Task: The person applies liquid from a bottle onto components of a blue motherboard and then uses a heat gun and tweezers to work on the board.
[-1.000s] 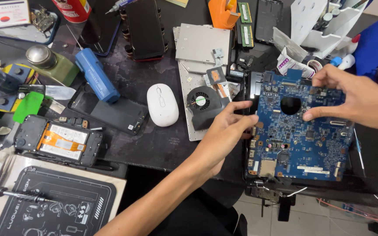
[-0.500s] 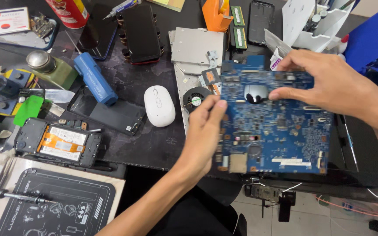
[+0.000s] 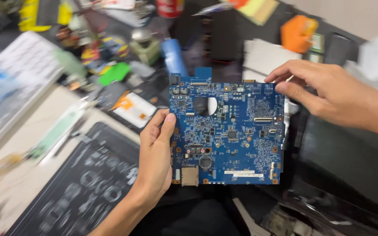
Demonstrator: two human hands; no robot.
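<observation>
Hands hold a blue circuit board point(image 3: 226, 133) above the tabletop point(image 3: 5, 183): left hand point(image 3: 156, 153) closed on its left edge, right hand point(image 3: 324, 94) pinching the top right corner. It looks stiff, light, fragile; edges seem safest.

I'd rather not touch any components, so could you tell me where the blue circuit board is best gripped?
Grip the flat blue circuit board by its bare left and right edges, coming from the sides: the left hand clasps the left edge, the right hand pinches the upper right corner, fingers off the populated face.
</observation>
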